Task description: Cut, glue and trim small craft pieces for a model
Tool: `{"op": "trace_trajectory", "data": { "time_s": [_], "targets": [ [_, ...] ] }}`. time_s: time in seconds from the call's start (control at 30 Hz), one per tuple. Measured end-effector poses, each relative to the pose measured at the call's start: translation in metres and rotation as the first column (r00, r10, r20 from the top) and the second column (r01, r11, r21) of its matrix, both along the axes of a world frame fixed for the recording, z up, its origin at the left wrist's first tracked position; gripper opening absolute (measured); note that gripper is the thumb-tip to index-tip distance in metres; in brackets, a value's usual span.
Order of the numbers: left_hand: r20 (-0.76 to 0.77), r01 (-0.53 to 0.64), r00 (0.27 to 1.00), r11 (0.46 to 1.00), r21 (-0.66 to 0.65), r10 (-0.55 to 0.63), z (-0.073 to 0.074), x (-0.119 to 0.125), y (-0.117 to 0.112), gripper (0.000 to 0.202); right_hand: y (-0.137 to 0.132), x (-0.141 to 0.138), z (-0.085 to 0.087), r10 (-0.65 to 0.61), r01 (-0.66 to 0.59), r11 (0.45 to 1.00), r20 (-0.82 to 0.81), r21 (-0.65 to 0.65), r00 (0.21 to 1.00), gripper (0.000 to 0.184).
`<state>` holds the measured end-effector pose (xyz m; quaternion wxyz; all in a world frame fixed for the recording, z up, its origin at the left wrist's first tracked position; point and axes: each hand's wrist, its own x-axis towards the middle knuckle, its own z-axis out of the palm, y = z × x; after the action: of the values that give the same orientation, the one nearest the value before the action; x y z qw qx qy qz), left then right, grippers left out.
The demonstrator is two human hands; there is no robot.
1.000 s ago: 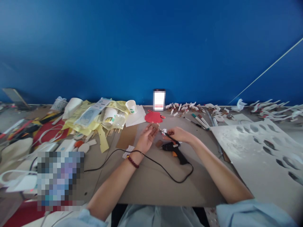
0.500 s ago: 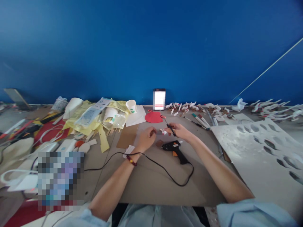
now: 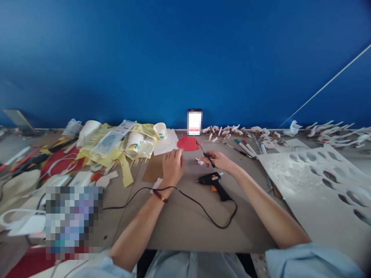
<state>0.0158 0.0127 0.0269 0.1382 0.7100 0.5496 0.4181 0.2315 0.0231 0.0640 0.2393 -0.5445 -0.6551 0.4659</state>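
Note:
My left hand (image 3: 172, 166) rests palm down on the cardboard mat (image 3: 185, 216), fingers stretched toward a red paper shape (image 3: 188, 143); it holds nothing I can see. My right hand (image 3: 220, 161) is closed around a thin black pen-like tool (image 3: 206, 154) and pinches a small white piece (image 3: 199, 161) at its fingertips. A black hot glue gun (image 3: 213, 182) lies on the mat just in front of my right hand, and its black cord (image 3: 185, 199) loops under my left wrist.
Yellow bags, paper cups (image 3: 160, 130) and craft scraps crowd the left side. Markers (image 3: 245, 148) and several small white cut-outs (image 3: 228, 130) lie at the back right. A large white board with oval holes (image 3: 319, 181) covers the right. A phone (image 3: 194, 122) leans on the blue wall.
My left hand let go of the small piece, turned palm down and moved left onto the mat. My right hand lifted the tool and the white piece slightly away from the glue gun.

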Motion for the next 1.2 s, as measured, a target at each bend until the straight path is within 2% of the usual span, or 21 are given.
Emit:
{"op": "trace_trajectory", "data": {
  "time_s": [0.13,0.2,0.27,0.33,0.4,0.47,0.63,0.8,0.97,1.1,1.2],
  "targets": [
    [0.181,0.127,0.978,0.981,-0.144,-0.1,0.0,0.008,-0.003,0.028,0.002,0.001,-0.006,-0.01,0.01,1.0,0.006,0.015,1.0,0.035],
    [0.354,0.231,0.924,0.951,-0.206,-0.147,-0.002,0.012,-0.001,0.026,0.002,0.001,-0.01,-0.023,0.024,0.999,-0.02,0.028,1.0,0.033],
    [0.56,0.332,0.814,0.915,-0.229,-0.155,-0.003,0.015,0.002,0.025,0.002,-0.001,-0.013,-0.035,0.037,0.999,-0.087,0.02,0.996,0.033],
    [0.74,0.436,0.66,0.869,-0.233,-0.132,-0.002,0.017,0.004,0.03,0.001,-0.005,-0.012,-0.053,0.052,0.999,-0.182,-0.012,0.982,0.036],
    [0.846,0.527,0.524,0.819,-0.228,-0.102,-0.002,0.019,0.004,0.038,-0.001,-0.009,-0.011,-0.082,0.073,0.996,-0.261,-0.043,0.962,0.041],
    [0.883,0.571,0.463,0.787,-0.233,-0.074,-0.002,0.022,0.004,0.042,-0.002,-0.012,-0.01,-0.108,0.098,0.994,-0.302,-0.047,0.947,0.045],
    [0.87,0.578,0.49,0.764,-0.288,-0.042,-0.008,0.026,0.002,0.034,-0.001,-0.015,-0.015,-0.061,0.091,0.993,-0.336,0.075,0.94,0.046],
    [0.875,0.553,0.482,0.793,-0.257,-0.052,-0.004,0.027,-0.001,0.03,0.001,-0.014,-0.024,-0.016,0.077,0.97,-0.256,0.231,0.967,0.038],
    [0.818,0.506,0.562,0.834,-0.22,-0.125,-0.004,0.026,-0.004,0.027,0.004,-0.011,-0.029,-0.025,0.071,0.967,-0.184,0.247,0.983,0.041],
    [0.745,0.47,0.645,0.857,-0.211,-0.17,-0.007,0.026,-0.007,0.027,0.004,-0.01,-0.031,0.006,0.041,0.958,-0.163,0.284,0.987,0.033],
    [0.754,0.485,0.627,0.856,-0.18,-0.197,-0.005,0.027,-0.008,0.028,0.002,-0.011,-0.029,0.029,0.038,0.958,-0.229,0.284,0.973,0.031]
  ]
}}
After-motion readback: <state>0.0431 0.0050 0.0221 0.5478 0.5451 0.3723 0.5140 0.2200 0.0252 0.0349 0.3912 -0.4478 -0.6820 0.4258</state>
